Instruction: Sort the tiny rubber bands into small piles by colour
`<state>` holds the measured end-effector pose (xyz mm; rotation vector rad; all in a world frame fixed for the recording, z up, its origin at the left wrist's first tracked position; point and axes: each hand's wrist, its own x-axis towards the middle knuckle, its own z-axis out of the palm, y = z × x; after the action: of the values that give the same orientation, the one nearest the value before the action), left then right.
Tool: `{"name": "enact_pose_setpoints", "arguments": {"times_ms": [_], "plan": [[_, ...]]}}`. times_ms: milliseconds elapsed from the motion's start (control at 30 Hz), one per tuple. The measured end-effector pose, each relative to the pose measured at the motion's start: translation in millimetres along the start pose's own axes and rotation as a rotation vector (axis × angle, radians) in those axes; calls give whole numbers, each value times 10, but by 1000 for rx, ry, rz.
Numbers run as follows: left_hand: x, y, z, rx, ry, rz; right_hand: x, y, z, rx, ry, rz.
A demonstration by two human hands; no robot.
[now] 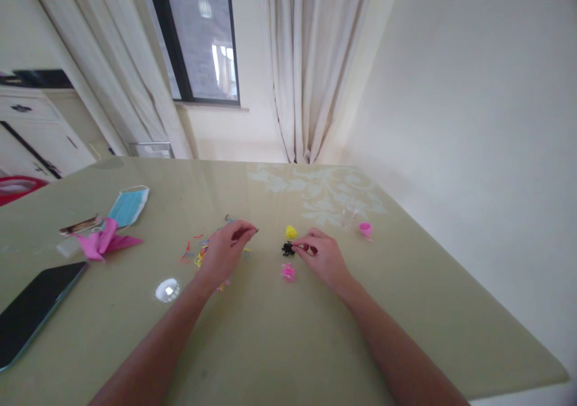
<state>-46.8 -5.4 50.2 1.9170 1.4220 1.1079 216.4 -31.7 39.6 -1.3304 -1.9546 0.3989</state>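
My left hand (225, 248) is closed in a pinch above a mixed scatter of small coloured rubber bands (198, 258), which it partly covers. A small black rubber band (257, 230) pokes out from its fingertips. My right hand (323, 256) is pinched closed, its fingertips touching the edge of a black pile of bands (287, 248). What those fingers hold, if anything, is hidden. Just beyond the black pile sits a yellow pile (291, 232), and a pink pile (288, 272) lies on the near side.
To the right are a small pink cup (365, 230) and a clear container (348, 216). A round shiny disc (167, 290) lies left of my left forearm. Farther left are a phone (38, 304), pink folded paper (106, 241) and a blue face mask (129, 207).
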Motion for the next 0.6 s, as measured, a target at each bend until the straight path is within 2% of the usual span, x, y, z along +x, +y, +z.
{"name": "enact_pose_setpoints", "arguments": {"times_ms": [100,200,367,600], "plan": [[-39,113,29,-299,31,-2,-5,23,90,-174,-68,23],[-100,243,31,-465,63,4,-13,12,102,-251,-103,29],[-179,367,12,-616,47,31,-18,-1,59,-236,-81,37],[-206,358,34,-755,-5,-41,-29,21,43,-193,-20,10]]}}
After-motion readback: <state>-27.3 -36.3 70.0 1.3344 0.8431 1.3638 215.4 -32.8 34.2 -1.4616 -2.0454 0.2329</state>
